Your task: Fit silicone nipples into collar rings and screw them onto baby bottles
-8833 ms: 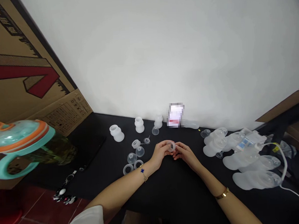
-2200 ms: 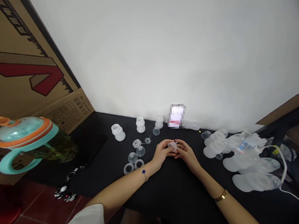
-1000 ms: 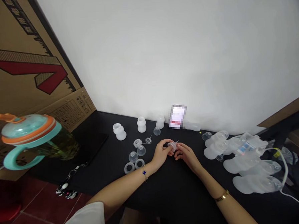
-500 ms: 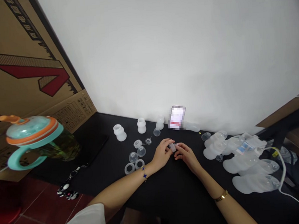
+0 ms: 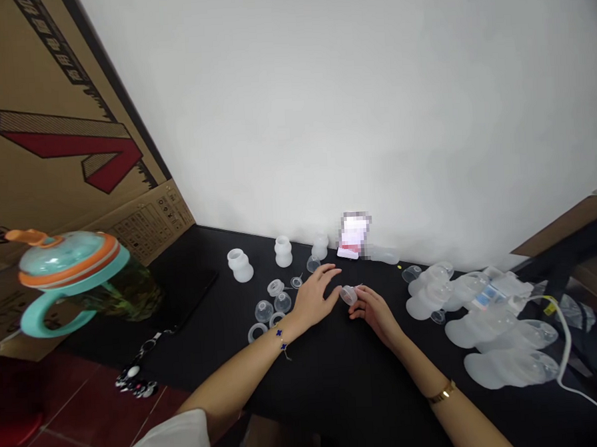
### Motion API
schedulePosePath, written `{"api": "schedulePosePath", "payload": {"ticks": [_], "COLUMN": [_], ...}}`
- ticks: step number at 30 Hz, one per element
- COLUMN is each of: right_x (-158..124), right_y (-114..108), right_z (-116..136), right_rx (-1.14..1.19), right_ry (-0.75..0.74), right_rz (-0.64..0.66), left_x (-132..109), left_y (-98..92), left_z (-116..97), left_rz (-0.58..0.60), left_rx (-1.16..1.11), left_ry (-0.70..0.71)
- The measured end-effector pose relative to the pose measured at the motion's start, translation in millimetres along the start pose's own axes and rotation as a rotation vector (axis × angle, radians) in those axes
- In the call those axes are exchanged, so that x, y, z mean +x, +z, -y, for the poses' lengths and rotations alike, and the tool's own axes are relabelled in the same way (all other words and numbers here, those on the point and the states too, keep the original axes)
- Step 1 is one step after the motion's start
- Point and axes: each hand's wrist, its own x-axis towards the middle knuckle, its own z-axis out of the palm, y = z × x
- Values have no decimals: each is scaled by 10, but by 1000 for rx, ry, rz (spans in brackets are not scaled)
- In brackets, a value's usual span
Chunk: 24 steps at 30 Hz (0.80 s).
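Observation:
My right hand (image 5: 374, 311) pinches a small clear cup-shaped bottle cap (image 5: 349, 295) by its side; what is inside the cap is too small to make out. My left hand (image 5: 316, 298) is open, fingers spread over the table, its thumb close to the cap. Left of it lie a white collar ring (image 5: 274, 288), a small disc with a thin stem (image 5: 296, 282), clear caps (image 5: 264, 311) and another ring (image 5: 257, 333). Behind, a white bottle body (image 5: 320, 246) stands with a clear cap (image 5: 313, 264) in front of it.
Two more white bottle bodies (image 5: 240, 265) stand at the back left. Several assembled soft bottles (image 5: 506, 367) lie at the right beside a white cable (image 5: 566, 356). A lit phone (image 5: 354, 234) leans on the wall. A large teal-handled cup (image 5: 76, 275) stands at the left.
My left hand has let go of the clear cap and moved up and left, its fingers opening. My right hand keeps hold of the cap, which now shows more fully.

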Motion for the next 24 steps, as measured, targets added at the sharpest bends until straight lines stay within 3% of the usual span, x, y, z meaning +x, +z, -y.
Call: {"api": "schedulePosePath", "payload": {"ticks": [9, 18, 24], "right_x": [17, 29, 22], "right_y": [-18, -44, -32], "right_z": [-15, -34, -23], "right_rx": [0, 1, -5], "right_ry": [2, 9, 12], "right_rz": [3, 0, 3], "left_x": [167, 235, 245], "left_y": [-311, -414, -511], "left_z": [211, 344, 382], "left_rz": [-371, -365, -395], "left_rx": [473, 586, 661], "left_ry": [-78, -291, -225]}}
